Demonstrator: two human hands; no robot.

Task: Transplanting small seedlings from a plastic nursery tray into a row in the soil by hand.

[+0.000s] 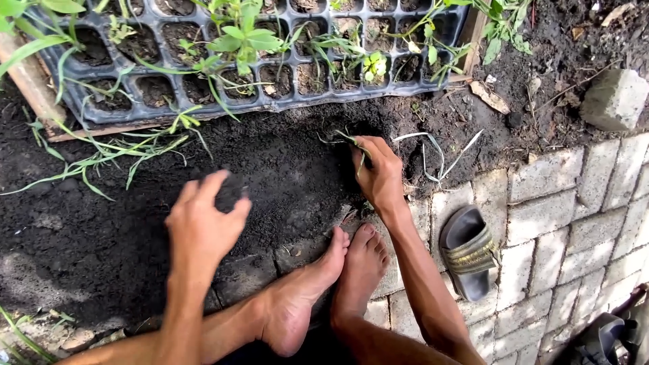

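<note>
The bare feet (331, 277) lie nearest, at six o'clock, toes touching each other and resting on the brick paving (561, 223) at the edge of the soil (101, 236); the forearms run up from the bottom edge on either side of them. The left hand (203, 220) is cupped shut around a dark clump (230, 192) of soil, fingers curled over it, held above the soil at about nine o'clock from the feet; the right hand (380, 172) is closed on a thin green seedling (345, 140), fingertips pinching its stem down against the soil at twelve o'clock from the feet; the seedling's leaves splay out toward ten o'clock from the knuckles. Pale grass blades (439, 152) lie on the soil just beside the right hand at three o'clock; more green blades (122, 152) are strewn at ten o'clock of the left hand. A black seedling tray (284, 94) with soil-filled cells and a few sprouts spans the top, at twelve o'clock; a dark sandal (468, 251) lies on the paving at three o'clock of the feet; a loose brick (614, 98) sits at two o'clock, well apart.
</note>
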